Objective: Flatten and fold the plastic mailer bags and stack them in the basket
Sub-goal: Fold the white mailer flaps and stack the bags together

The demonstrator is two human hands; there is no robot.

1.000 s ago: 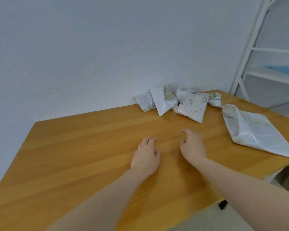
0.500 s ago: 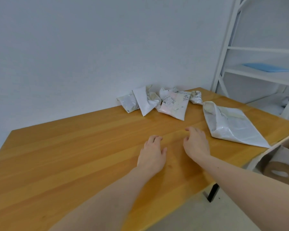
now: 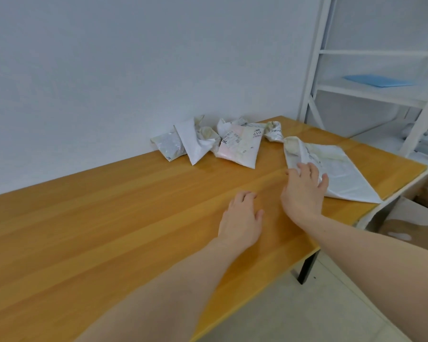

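A: Where is the big mailer bag (image 3: 336,174)?

B: It lies flat on the wooden worktop (image 3: 109,218), near the far right corner. Its near left part is hidden under the right hand (image 3: 304,191).

A: What is the right hand doing?

B: Its fingers are spread wide and lie on the edge of the big mailer bag. I cannot tell if they press hard or just touch.

A: And the left hand (image 3: 240,220)?

B: It rests on the worktop, just left of the right hand. It holds nothing. Its fingertips curl down a bit, so I cannot see them well.

A: Are there more bags?

B: Yes. A crumpled pile of bags (image 3: 208,141) sits at the back of the worktop, by the wall (image 3: 134,70), left of the big mailer bag. They lie on top of each other, so I cannot count them well. One has a label with tiny print that I cannot read.

A: What is past the worktop?

B: A white shelf rack (image 3: 371,95) stands to the right, cut off by the picture's edge. A flat blue thing (image 3: 378,81) lies on one shelf. Low down at the right, cardboard boxes (image 3: 410,223) peek out, partly hidden by the worktop and the arm.

A: Do you see a basket?

B: I cannot make one out.
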